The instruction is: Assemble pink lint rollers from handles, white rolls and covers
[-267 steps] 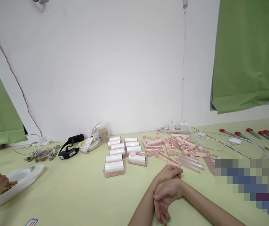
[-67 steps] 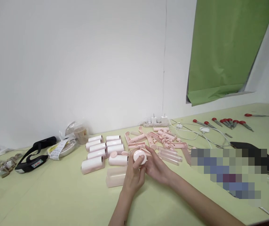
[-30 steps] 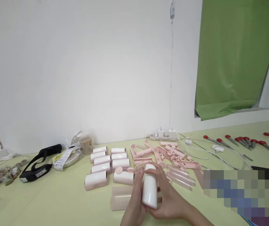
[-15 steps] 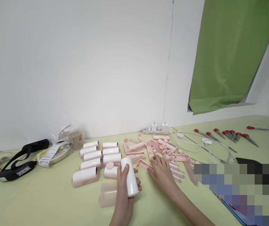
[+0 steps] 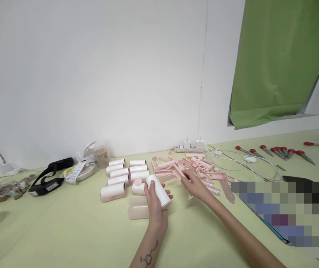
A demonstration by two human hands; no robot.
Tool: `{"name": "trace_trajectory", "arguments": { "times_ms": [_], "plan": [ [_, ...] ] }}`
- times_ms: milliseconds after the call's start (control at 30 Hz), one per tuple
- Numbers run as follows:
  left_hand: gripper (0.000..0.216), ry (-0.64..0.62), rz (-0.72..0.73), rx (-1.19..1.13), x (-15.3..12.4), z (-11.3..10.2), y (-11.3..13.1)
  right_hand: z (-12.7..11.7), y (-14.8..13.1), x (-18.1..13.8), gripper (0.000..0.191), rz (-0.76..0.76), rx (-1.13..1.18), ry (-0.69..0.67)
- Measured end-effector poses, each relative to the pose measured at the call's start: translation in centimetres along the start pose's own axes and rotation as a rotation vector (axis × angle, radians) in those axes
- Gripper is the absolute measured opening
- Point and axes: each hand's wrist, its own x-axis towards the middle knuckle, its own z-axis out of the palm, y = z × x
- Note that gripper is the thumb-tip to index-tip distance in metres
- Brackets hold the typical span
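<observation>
The left hand [image 5: 155, 208] stays clamped on a white roll [image 5: 159, 191], held above the desk [image 5: 64, 230] in front of the rows of rolls [image 5: 126, 175]. The right hand [image 5: 195, 185] has let go and moved back, fingers spread onto the pink handles [image 5: 187, 167] near the desk's far edge.

On the counter [image 5: 64, 230], rows of rolls [image 5: 126, 173] lie left of the heap of handles [image 5: 187, 167], with the power strip [image 5: 189, 149] behind and screwdrivers [image 5: 276, 152] far right.
</observation>
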Motion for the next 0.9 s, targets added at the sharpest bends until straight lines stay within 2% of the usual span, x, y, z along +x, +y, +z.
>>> {"name": "trace_trajectory", "arguments": {
  "times_ms": [67,200,333,500,667,767,833,900],
  "plan": [
    [0.044,0.013,0.008,-0.006,-0.4,0.1,-0.4,0.0,-0.6,-0.3,0.019,0.043,0.181,-0.041],
    [0.050,0.044,0.038,0.021,-0.9,0.4,-0.2,0.6,-2.8,-1.8,0.021,0.129,0.615,-0.205],
    [0.058,0.051,0.045,0.063,-1.2,0.5,0.1,1.5,-4.8,-3.5,0.024,-0.010,0.670,-0.240],
    [0.059,-0.007,0.026,0.088,-1.6,0.5,-0.3,1.8,-5.5,-4.6,0.026,0.064,0.660,-0.181],
    [0.064,-0.056,-0.017,0.160,-2.0,0.8,-0.3,1.7,-5.6,-5.1,0.028,0.070,0.580,-0.194],
    [0.074,-0.115,-0.009,0.259,-1.8,0.3,0.2,1.7,-5.2,-5.0,0.024,-0.063,0.404,-0.124],
    [0.079,-0.210,-0.021,0.353,-1.6,-0.5,1.0,1.3,-4.9,-4.5,0.020,-0.177,0.262,-0.063],
    [0.081,-0.311,-0.044,0.510,-1.5,-1.5,1.9,0.5,-4.6,-3.9,0.018,-0.231,0.175,-0.068]
  ]
}}
